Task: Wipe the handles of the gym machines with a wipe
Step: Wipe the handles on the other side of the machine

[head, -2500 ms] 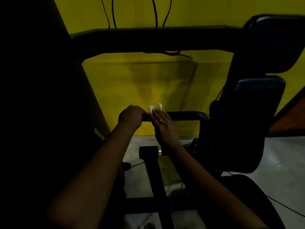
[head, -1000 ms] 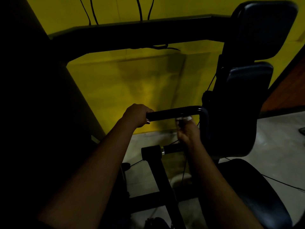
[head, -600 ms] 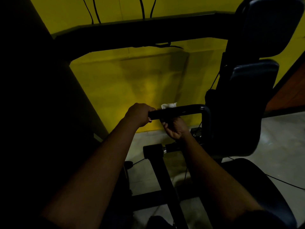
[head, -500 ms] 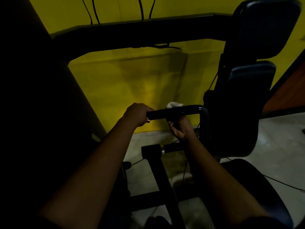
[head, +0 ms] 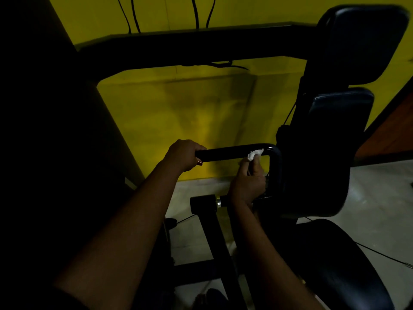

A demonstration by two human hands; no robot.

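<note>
A black horizontal handle (head: pixel 225 153) of a gym machine runs across the middle of the view and bends down at its right end. My left hand (head: pixel 183 155) is wrapped around the handle's left end. My right hand (head: pixel 248 181) reaches up from below and pinches a small white wipe (head: pixel 254 154), which is pressed against the handle just before the bend. The room is dim and the fingers are partly in shadow.
A black padded backrest (head: pixel 339 130) with a headrest (head: pixel 362 43) stands right of the handle, with a black seat (head: pixel 339 260) below. A thick black frame bar (head: pixel 190 48) crosses overhead before a yellow wall (head: pixel 178 113). A lower stub bar (head: pixel 203 203) sits under my hands.
My right hand has slid the wipe rightwards along the handle, from near my left hand to the bend. My left hand has kept its grip on the left end.
</note>
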